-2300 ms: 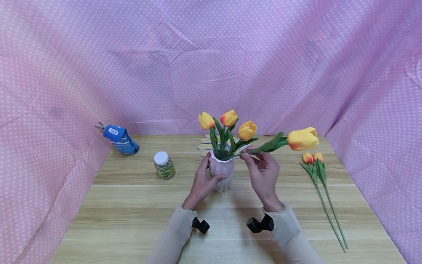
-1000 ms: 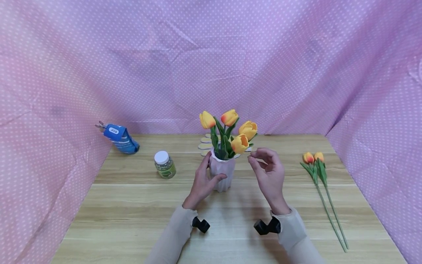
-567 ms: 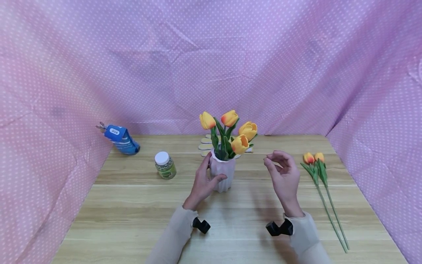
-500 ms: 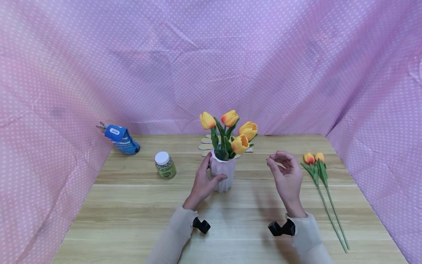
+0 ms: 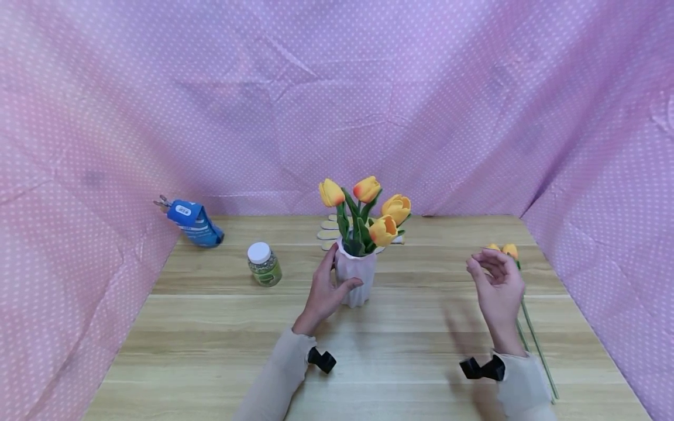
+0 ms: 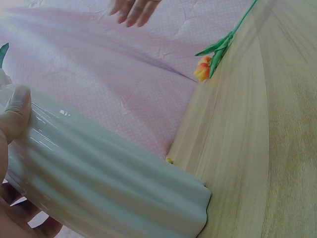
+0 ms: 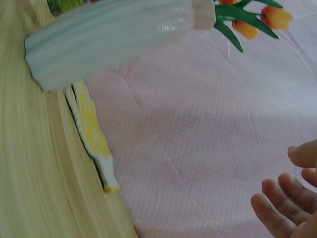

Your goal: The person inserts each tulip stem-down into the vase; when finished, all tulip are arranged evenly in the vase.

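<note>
A white fluted vase (image 5: 359,280) stands on the wooden table, holding several yellow-orange tulips (image 5: 367,189) with green leaves. My left hand (image 5: 322,292) grips the vase from its left side, the thumb across the front; in the left wrist view thumb and fingers wrap the vase wall (image 6: 99,153). Over to the right, my right hand (image 5: 499,295) hovers above the table with loosely bent fingers and nothing in them. It partly covers two loose tulips (image 5: 509,250) whose long green stems run toward the front edge. The right wrist view shows those fingers (image 7: 285,206) apart.
A jar with a white lid (image 5: 264,266) stands left of the vase. Behind it, at the back left, is a blue pouch (image 5: 196,223) with a metal tool sticking out. Yellow-and-white gloves (image 7: 91,124) lie behind the vase. A pink dotted cloth (image 5: 337,105) hangs around the table.
My right hand put a tulip into the vase, let it go and moved right toward the two loose tulips. My left hand has stayed on the vase.
</note>
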The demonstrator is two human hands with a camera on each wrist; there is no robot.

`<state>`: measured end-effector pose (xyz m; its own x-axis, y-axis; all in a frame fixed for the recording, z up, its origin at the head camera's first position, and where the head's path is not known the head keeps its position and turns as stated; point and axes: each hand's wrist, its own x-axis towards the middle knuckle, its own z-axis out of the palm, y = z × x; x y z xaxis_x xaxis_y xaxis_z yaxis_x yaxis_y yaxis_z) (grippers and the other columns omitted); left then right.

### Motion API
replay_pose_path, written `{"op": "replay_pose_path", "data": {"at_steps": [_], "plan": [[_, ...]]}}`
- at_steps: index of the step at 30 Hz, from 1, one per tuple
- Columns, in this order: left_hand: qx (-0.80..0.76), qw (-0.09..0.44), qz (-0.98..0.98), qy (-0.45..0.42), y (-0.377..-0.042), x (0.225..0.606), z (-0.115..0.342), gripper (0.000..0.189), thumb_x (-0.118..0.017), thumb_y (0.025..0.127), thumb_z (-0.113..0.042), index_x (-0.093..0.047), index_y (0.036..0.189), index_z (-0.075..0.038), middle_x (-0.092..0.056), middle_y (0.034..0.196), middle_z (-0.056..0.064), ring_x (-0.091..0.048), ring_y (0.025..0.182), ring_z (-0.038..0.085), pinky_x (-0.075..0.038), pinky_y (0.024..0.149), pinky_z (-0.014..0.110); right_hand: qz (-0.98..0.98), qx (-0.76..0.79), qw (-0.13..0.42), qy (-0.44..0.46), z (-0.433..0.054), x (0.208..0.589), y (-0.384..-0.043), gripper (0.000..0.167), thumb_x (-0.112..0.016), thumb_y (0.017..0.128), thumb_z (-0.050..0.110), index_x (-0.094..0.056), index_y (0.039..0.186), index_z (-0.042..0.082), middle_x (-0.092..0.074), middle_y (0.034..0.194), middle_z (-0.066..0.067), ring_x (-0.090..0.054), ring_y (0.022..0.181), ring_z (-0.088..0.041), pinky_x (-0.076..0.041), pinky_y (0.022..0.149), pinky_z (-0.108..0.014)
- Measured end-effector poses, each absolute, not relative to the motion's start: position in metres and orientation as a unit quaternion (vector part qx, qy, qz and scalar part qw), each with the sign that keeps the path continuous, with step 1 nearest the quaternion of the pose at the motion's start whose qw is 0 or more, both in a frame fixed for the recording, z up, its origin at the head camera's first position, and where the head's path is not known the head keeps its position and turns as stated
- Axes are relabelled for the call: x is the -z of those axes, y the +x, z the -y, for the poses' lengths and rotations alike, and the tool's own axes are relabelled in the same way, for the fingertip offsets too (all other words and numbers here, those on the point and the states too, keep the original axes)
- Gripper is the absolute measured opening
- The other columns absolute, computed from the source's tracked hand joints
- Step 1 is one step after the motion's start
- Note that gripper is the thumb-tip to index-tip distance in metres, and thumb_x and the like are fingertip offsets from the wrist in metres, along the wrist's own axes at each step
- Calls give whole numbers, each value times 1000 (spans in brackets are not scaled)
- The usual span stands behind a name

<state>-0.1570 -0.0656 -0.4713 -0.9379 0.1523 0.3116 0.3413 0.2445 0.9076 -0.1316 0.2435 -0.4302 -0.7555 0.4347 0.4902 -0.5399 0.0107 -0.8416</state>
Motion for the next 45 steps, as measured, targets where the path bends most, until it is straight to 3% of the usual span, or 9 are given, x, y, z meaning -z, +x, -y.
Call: {"op": "replay_pose_path", "data": {"at_steps": [5,19,32,35,38,41,45], "plan": [[594,81,784,-159,-157,472,66,95,-77,85,-42,-27,157,-6,-47,154,15,-52,135,34,-45,111,54,666,-654,358,-18,-262,436,-131,33,-68,82,-18,-68,102,7,-73,86,9,-69,77,2,-56,66,-9],[599,81,780,-162,-157,471,66,93,-79,86,-33,-27,157,-4,-49,153,13,-52,135,31,-45,111,53,789,-514,301,-153,-311,465,-127,27,-75,86,1,-65,110,10,-63,86,33,-60,79,16,-47,72,1],[597,85,781,-163,-157,471,66,91,-79,86,-29,-28,158,-9,-50,152,12,-54,133,30,-46,109,52,851,-428,243,-182,-339,490,-119,37,-74,89,10,-60,121,-3,-53,85,37,-50,75,25,-40,69,4],[598,84,781,-162,-157,471,66,90,-79,86,-28,-28,158,-10,-50,152,12,-54,133,30,-46,110,52,864,-408,225,-190,-342,492,-117,39,-73,89,11,-60,124,-3,-58,89,28,-47,74,27,-39,68,5],[598,84,780,-162,-157,472,66,91,-79,86,-30,-28,158,-10,-50,152,13,-53,133,30,-46,109,53,880,-384,204,-193,-345,495,-116,40,-72,90,10,-59,126,-3,-70,101,1,-43,74,28,-37,67,5],[597,84,781,-163,-157,472,66,91,-78,86,-31,-28,158,-9,-50,152,13,-53,133,31,-46,109,53,894,-362,186,-186,-349,500,-115,40,-70,90,8,-58,127,-4,-69,115,-23,-39,73,29,-35,65,6],[597,83,781,-161,-157,471,66,90,-79,86,-29,-28,158,-9,-50,151,13,-53,133,31,-46,110,53,903,-352,170,-177,-352,505,-114,41,-68,90,6,-57,127,-7,-66,118,-31,-36,71,32,-33,62,6]]}}
